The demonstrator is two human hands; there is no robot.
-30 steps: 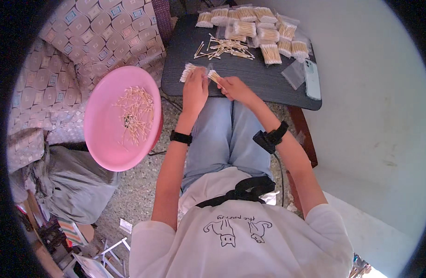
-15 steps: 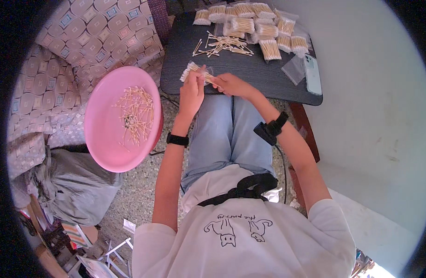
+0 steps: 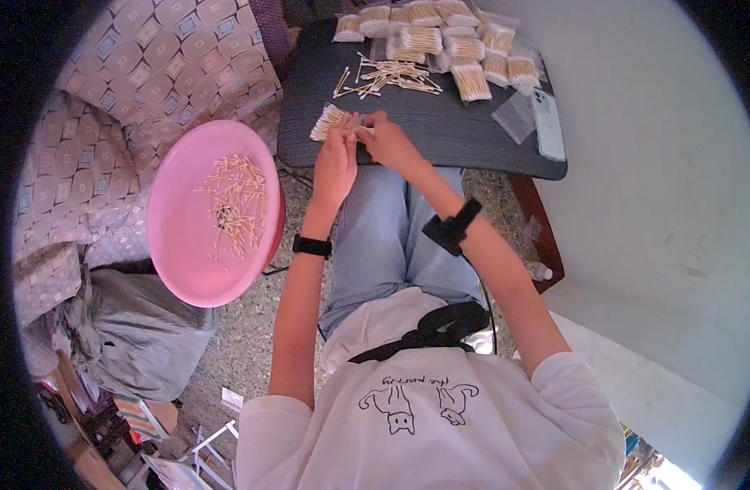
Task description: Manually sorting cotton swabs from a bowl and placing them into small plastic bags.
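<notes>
Just beyond fingers of left hand [image 3: 334, 167], forward-left: cotton-swab bundle [image 3: 326, 122], sticks running roughly toward fingers. Left hand nearer, fingers curled tight on bundle's near end. Right hand [image 3: 389, 147]: fingers bent beside left fingertips; cannot tell whether anything pinched.

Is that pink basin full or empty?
Partly filled: loose cotton swabs lie inside the pink basin, with much of its pink inside showing.

Soft, even light; black fisheye rim
</notes>
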